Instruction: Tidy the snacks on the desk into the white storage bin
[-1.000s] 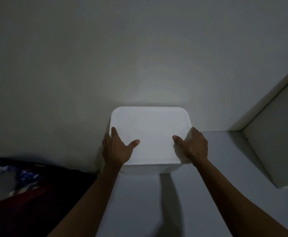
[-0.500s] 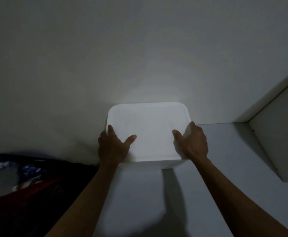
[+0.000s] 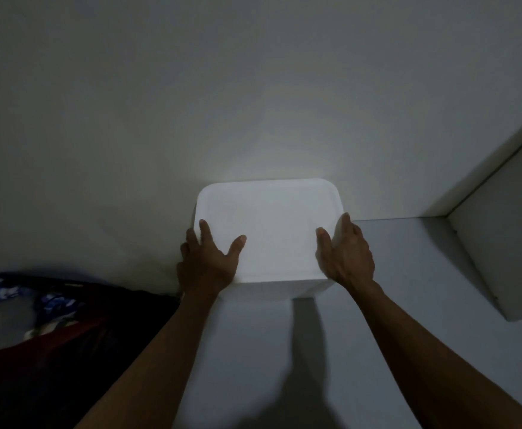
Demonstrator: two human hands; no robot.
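The white storage bin [image 3: 269,230] sits lidded at the desk's [image 3: 408,274] back edge against the wall, barely shifted; left hand [image 3: 208,261] and right hand [image 3: 346,252] still clasp its sides (no snacks visible), apparently storing it away.

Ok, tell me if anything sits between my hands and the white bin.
Nothing visible does: the left hand and the right hand already hold the white storage bin by its sides, thumbs on its closed top.

Bin [image 3: 269,230] on desk [image 3: 408,274], against wall [image 3: 191,88]
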